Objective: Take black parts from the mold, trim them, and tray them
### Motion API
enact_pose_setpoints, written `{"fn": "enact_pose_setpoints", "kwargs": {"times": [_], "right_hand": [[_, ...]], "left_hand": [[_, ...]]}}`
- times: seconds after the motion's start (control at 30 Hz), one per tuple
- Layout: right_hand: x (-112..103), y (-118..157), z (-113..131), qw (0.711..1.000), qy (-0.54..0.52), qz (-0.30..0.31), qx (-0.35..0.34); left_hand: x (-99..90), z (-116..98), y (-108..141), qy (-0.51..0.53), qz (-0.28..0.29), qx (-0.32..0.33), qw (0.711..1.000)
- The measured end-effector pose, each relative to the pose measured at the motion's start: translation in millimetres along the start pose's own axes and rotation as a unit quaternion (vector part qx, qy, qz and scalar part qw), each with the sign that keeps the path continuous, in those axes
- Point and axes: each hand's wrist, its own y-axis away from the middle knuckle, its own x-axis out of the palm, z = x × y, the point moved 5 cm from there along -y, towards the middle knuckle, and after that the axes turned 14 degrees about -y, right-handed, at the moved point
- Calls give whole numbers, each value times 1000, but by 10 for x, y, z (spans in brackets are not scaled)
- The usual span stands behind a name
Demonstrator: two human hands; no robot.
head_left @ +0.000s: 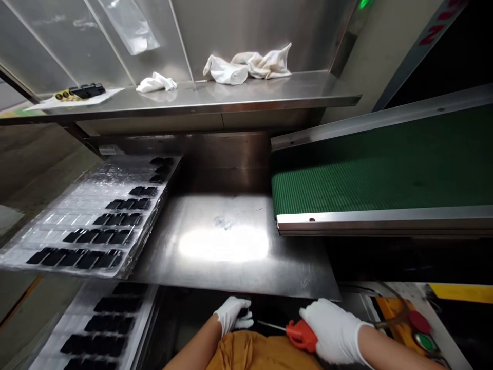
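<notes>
My right hand (327, 329), in a white glove, is wrapped round a red air blow gun (301, 335). Its thin metal nozzle points left, toward my left hand (233, 313). That hand, also white-gloved, has its fingers curled in a pinch near the front edge of the steel table (231, 277). Something dark shows between thumb and fingers, but against the dark background I cannot make out what it is. To the left, a clear plastic tray (57, 221) holds rows of black flat parts (90, 258) along its right and near side.
A second tray (54, 339) with black parts sits lower left. At right runs a green conveyor belt (377, 164) with metal rails. White cloths (246, 67) lie on the steel shelf (185, 103) behind. A red button (419, 322) and a green one stand at lower right.
</notes>
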Motion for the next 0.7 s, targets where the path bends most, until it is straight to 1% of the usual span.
{"fn": "enact_pose_setpoints", "kwargs": {"times": [0.07,0.17,0.23,0.37,0.43,0.53,0.7], "right_hand": [[72,-97,25,999,34,13,0],[135,-184,111,999,38,11,-20],[128,-202,149,999,35,9,-17],[59,-169,175,999,31,41,17],[26,-155,193,999,18,47,15],[22,-177,194,999,29,38,3],[88,-269,146,999,40,14,-11]], "left_hand": [[0,49,-85,21,-6,0,1000],[-8,118,-147,25,-5,-6,1000],[-21,146,-150,23,-3,-9,1000],[-47,150,-123,34,-10,-9,999],[-44,148,-117,43,-10,-18,999],[-34,157,-138,63,-15,-41,997],[-78,208,-214,105,-57,-77,990]]}}
